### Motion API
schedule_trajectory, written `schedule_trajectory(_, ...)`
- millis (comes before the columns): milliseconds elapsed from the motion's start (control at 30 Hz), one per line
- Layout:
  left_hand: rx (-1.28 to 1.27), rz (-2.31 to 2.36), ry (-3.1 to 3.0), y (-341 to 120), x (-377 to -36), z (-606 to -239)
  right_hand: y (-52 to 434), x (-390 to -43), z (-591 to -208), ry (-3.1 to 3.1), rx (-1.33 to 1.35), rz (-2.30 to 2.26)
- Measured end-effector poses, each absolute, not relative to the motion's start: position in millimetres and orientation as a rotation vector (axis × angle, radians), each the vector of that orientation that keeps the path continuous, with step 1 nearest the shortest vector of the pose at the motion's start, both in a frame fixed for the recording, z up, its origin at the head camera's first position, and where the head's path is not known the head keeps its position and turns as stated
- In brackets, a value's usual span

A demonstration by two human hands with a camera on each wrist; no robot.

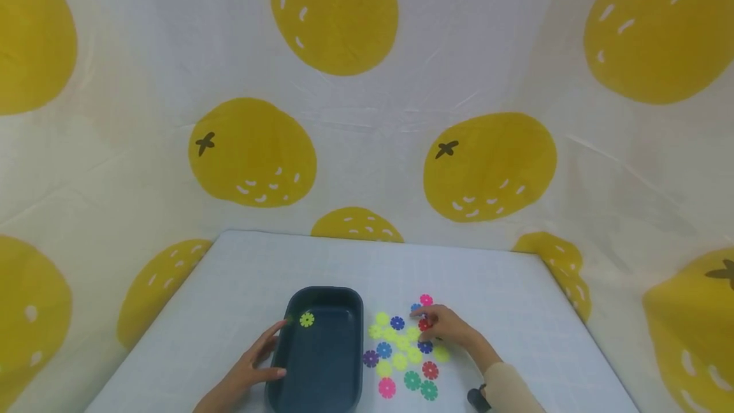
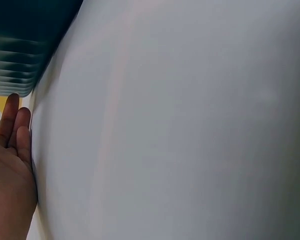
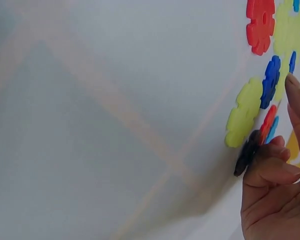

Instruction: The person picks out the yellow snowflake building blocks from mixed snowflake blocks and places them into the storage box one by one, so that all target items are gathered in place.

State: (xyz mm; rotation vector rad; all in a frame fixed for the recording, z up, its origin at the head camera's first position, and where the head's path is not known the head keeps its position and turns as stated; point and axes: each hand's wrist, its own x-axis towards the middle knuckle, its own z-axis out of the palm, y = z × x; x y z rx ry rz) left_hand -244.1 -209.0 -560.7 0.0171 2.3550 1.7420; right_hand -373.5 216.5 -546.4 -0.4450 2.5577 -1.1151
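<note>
A dark blue-grey rectangular tray (image 1: 318,365) has one yellow-green snowflake disc (image 1: 306,319) inside, near its far end. My left hand (image 1: 252,365) is at the tray's left side, thumb and fingers spread, fingertips right at the rim. In the left wrist view, straight fingers reach the tray's ribbed wall (image 2: 15,65). My right hand (image 1: 450,326) hovers low over the loose snowflake discs (image 1: 401,340), index finger extended and thumb apart, with no disc visible between them. In the right wrist view, a black disc (image 3: 247,153) lies right beside its curled fingers.
Pink, red, blue, purple, green and yellow-green discs lie scattered right of the tray, the yellow-green ones overlapping. The white-covered table (image 1: 493,285) meets a fruit-print curtain (image 1: 373,164) at the back. A dark strap (image 1: 478,399) shows by the right sleeve.
</note>
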Motion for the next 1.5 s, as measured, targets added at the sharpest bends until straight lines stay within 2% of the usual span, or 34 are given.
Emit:
schedule_trajectory(1067, 0.037, 1.751, 2.332, -208, -243, -561, 200, -361, -547, 2.686, -0.302, -1.03)
schedule_trajectory(1500, 0.049, 1.759, 2.327, -210, -242, -561, 196, -350, -548, 2.779, -0.439, -1.077)
